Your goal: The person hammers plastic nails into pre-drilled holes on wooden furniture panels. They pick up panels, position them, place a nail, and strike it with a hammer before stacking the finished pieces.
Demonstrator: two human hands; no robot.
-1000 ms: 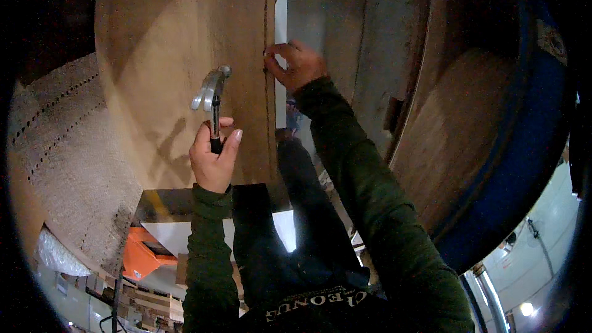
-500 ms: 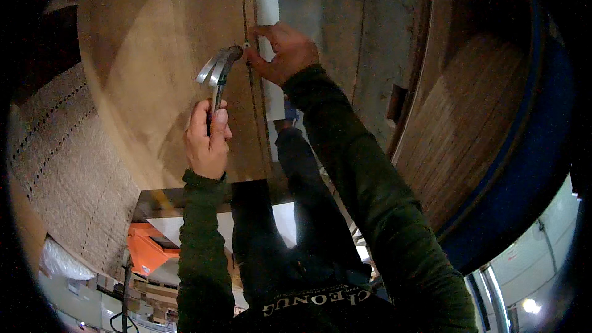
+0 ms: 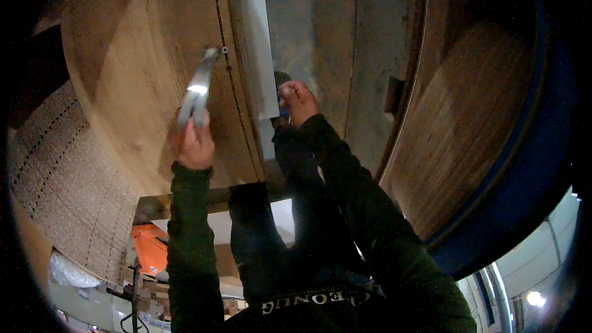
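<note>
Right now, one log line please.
left hand: grips claw hammer; hammer head: beside pale round piece on brown board's seam; right hand: curled, contents unclear

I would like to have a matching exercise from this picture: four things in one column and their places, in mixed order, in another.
Things:
1. Hammer
2. Right hand
3. Crinkled clear plastic
4. Bright lamp

Places:
A. Lower right of the picture
B. Just right of the white strip
C. In the left hand
D. Lower left of the picture

Pairs: 1-C, 2-B, 3-D, 4-A
</note>
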